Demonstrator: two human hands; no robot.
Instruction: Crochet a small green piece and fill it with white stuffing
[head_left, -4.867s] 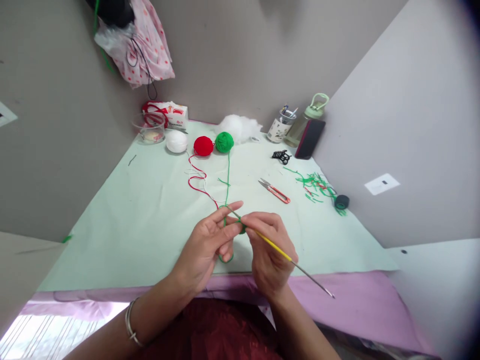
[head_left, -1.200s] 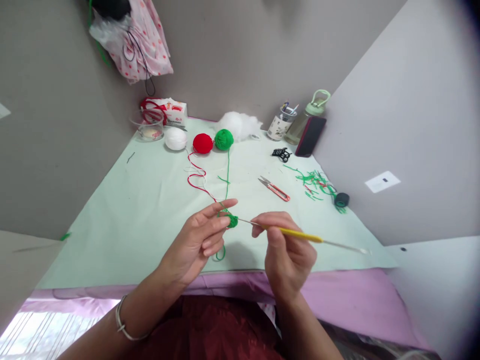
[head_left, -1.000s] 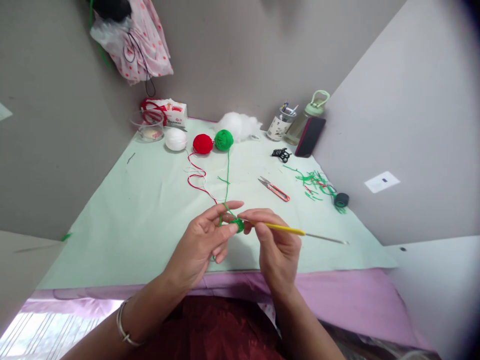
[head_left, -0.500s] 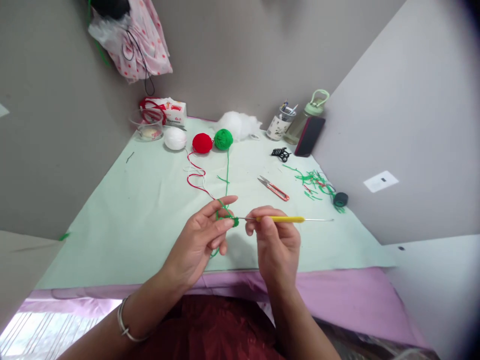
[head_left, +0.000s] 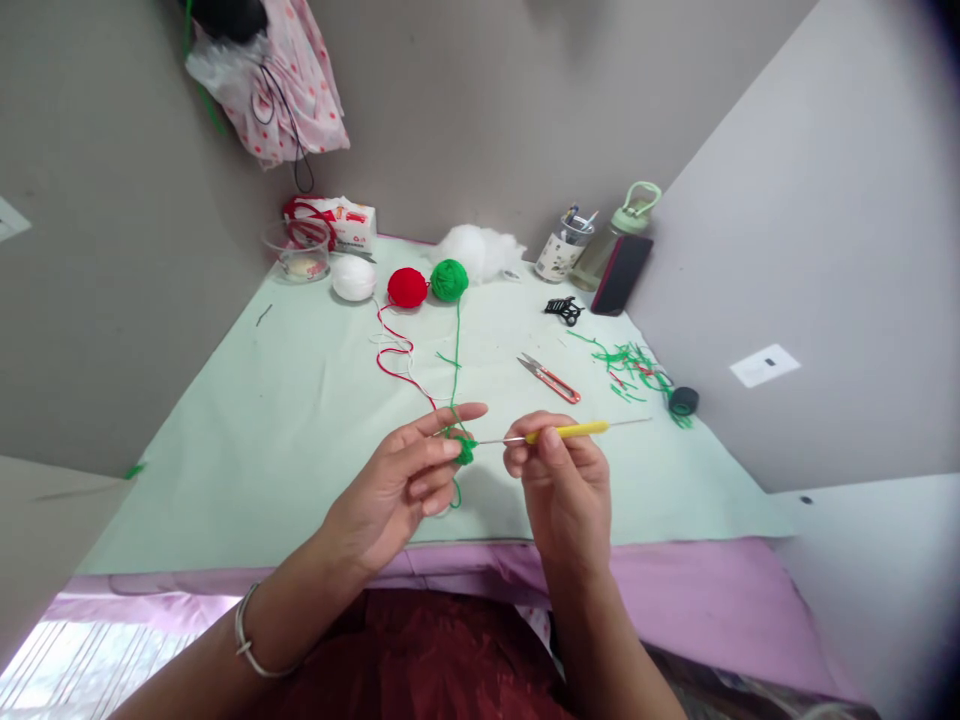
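Note:
Between thumb and fingers, my left hand pinches a small green crochet piece, its index finger stretched out with green yarn running over it. That strand leads back to the green yarn ball. My right hand is closed around the yellow handle of a crochet hook. The hook's thin metal tip points left and meets the green piece. Red and white strands reach toward my left hand from the red yarn ball and the white yarn ball.
Orange thread snips lie beyond my right hand. Green yarn scraps and a black roll are at the right. Along the back stand a plastic cup, white stuffing, a pen holder, a bottle and a phone.
My right hand has shifted slightly right with the crochet hook, whose back end now tilts upward. More of the green crochet piece shows beside my left fingertips.

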